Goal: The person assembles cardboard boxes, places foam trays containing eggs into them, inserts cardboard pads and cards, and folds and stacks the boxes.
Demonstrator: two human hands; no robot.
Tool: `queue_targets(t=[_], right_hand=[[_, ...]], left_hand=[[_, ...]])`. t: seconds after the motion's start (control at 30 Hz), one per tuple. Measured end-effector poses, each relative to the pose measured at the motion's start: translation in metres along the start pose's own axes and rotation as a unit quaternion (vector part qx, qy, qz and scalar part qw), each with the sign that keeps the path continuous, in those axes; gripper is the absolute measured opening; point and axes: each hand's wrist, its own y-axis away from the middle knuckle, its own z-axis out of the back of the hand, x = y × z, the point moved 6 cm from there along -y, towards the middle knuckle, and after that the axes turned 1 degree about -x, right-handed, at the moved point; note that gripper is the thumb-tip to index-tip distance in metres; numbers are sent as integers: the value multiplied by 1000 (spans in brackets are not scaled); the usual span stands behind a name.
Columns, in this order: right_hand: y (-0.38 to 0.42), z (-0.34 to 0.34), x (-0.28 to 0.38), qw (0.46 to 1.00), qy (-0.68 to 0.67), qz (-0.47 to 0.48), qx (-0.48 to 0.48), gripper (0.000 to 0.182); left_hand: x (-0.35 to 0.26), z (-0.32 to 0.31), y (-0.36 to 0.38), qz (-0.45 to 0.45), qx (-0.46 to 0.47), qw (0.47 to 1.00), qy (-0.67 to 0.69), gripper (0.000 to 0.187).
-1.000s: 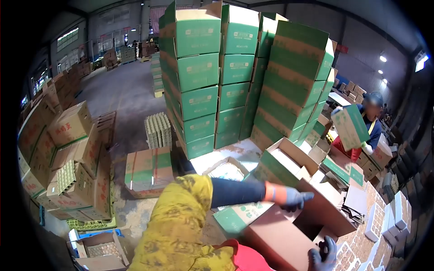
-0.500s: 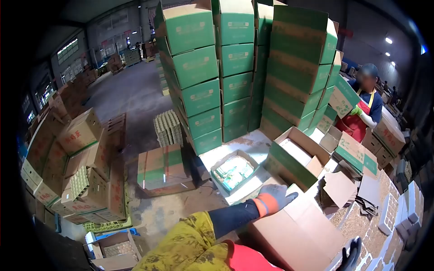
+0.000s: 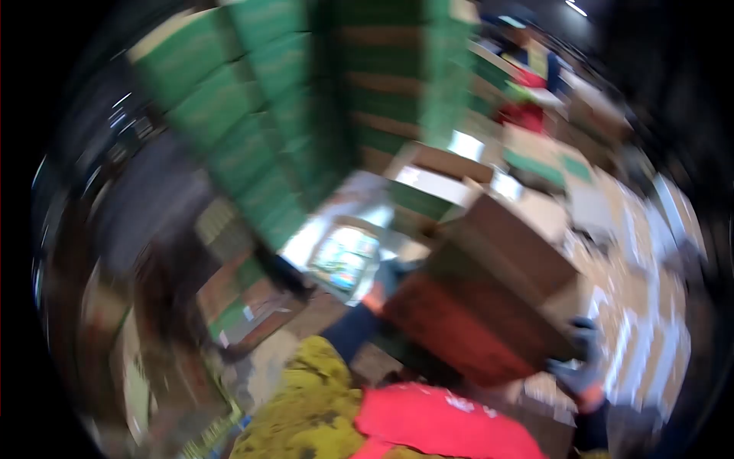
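A large brown cardboard box (image 3: 482,298) is tilted up in front of me, blurred by motion. My left hand (image 3: 391,281), gloved in grey with an orange cuff, is at the box's left side, its fingers partly hidden. At the right side, my right hand (image 3: 577,363) in a similar glove grips the box's edge. Left of the box sits a smaller open box (image 3: 344,258) with a bright printed package inside. Behind it, another open box (image 3: 436,180) has a green side and a white sheet in it.
Tall stacks of green boxes (image 3: 264,115) rise behind. A co-worker (image 3: 535,73) in a red apron stands at the back right. White-edged trays (image 3: 642,306) lie on the right. A brown and green carton (image 3: 248,302) is on the left.
The view has swung to the right. The large box has been lifted and tilted between my hands. My right hand has come from the lower right edge onto the box.
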Motion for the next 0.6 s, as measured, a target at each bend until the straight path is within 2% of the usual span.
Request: queue_targets(t=[0.03,0.07,0.1,0.13,0.2,0.27,0.3,0.33,0.37,0.4,0.43,0.47,0.5,0.53,0.6], right_hand=[[20,-24,5,998,15,33,56,62],[44,-44,7,987,24,122,97,62],[59,-68,23,975,76,145,147,51],[77,-80,29,979,54,163,113,36],[82,-62,43,993,-57,98,34,30],[99,-56,25,997,-49,58,-3,50],[117,-42,-2,992,-55,-37,-107,57],[135,-31,-32,965,-68,-136,-214,61],[157,-23,-60,914,-99,-222,-323,65],[188,-6,-103,842,-133,-310,-420,66],[228,-1,-170,725,-234,-347,-547,63],[267,-5,-221,622,-372,-330,-604,48],[274,-5,-244,581,-473,-303,-590,38],[276,-2,-266,566,-522,-302,-562,38],[278,7,-301,568,-558,-319,-514,38]], left_hand=[[-5,3,3,2,5,995,-102,57],[-15,5,6,-2,10,983,-185,55],[-20,5,4,-1,20,971,-239,52],[-25,7,6,5,28,960,-278,50],[-31,16,4,17,45,945,-324,46],[-31,29,0,27,53,935,-350,42],[-28,36,-4,23,48,931,-360,40],[-28,43,-10,13,42,928,-371,39],[-30,54,-26,-31,23,908,-417,39],[-24,64,-34,-75,-7,885,-460,39],[-26,40,-24,-116,-45,854,-504,39],[-20,13,-8,-167,-77,785,-592,49],[-12,20,-20,-123,-102,745,-648,44],[-12,-23,-16,-123,-103,683,-712,44],[-3,-35,-23,-168,-82,609,-771,44]])
